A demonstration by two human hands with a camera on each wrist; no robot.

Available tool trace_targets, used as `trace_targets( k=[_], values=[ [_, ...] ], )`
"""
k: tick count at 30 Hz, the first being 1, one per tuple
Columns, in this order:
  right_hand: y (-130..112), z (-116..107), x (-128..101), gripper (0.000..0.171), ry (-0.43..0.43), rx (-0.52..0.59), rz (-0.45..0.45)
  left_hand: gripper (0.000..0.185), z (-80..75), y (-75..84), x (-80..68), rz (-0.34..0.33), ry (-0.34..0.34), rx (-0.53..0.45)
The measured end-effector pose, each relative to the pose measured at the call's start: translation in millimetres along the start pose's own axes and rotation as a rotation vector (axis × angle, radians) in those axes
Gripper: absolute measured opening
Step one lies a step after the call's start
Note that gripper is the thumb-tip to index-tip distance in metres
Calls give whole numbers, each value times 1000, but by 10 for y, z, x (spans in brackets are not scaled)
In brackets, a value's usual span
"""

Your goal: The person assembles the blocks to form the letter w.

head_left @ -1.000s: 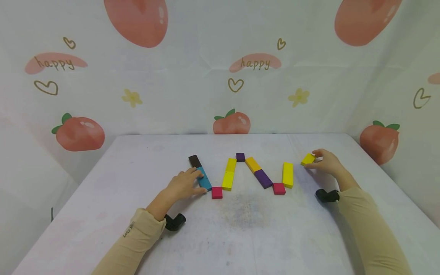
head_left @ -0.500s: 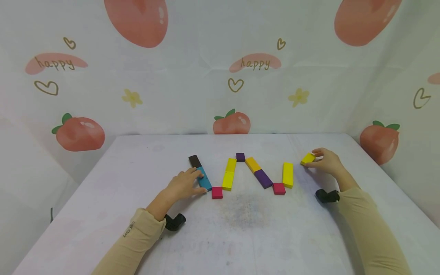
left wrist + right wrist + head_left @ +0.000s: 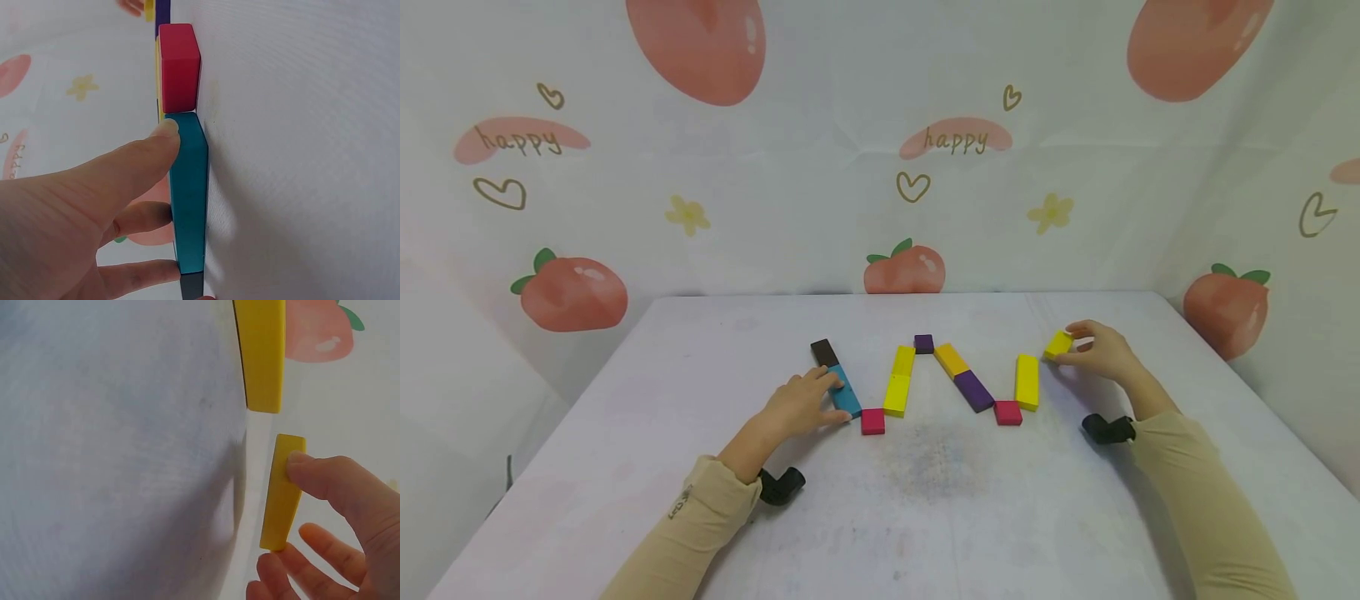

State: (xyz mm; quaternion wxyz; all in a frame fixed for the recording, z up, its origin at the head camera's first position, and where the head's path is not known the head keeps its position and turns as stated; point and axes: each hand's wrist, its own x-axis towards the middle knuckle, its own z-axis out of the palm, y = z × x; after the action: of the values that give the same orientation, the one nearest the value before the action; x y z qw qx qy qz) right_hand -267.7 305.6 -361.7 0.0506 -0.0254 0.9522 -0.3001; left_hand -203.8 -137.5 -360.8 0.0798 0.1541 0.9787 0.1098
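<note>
My left hand point(image 3: 797, 402) rests its fingertips and thumb on a blue block point(image 3: 846, 392) lying on the table. The left wrist view shows the thumb at the end of that blue block point(image 3: 189, 194) nearest a red block point(image 3: 179, 69). A black block point(image 3: 824, 352) continues the row at its far end. On the right, my right hand point(image 3: 1101, 350) pinches a small yellow block point(image 3: 1057, 345) between thumb and fingers. In the right wrist view this yellow block point(image 3: 282, 494) is off the table, a short gap from a longer yellow block point(image 3: 262, 356).
The blocks form a zigzag: two yellow blocks point(image 3: 899, 380), a small purple block point(image 3: 923, 343), an orange block point(image 3: 951, 359), a longer purple block point(image 3: 973, 391), a second red block point(image 3: 1008, 412) and a yellow block point(image 3: 1027, 382). A patterned cloth point(image 3: 790, 208) hangs behind the table.
My right hand, still at first, has shifted slightly left with the small yellow block, bringing it closer to the standing row. The left hand and the laid blocks stay put.
</note>
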Motion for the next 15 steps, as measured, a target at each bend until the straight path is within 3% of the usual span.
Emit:
trace_targets(
  k=[15],
  values=[
    [-83,60,75,66,1,12,-38,49,2,-2,-5,11,13,0]
  ],
)
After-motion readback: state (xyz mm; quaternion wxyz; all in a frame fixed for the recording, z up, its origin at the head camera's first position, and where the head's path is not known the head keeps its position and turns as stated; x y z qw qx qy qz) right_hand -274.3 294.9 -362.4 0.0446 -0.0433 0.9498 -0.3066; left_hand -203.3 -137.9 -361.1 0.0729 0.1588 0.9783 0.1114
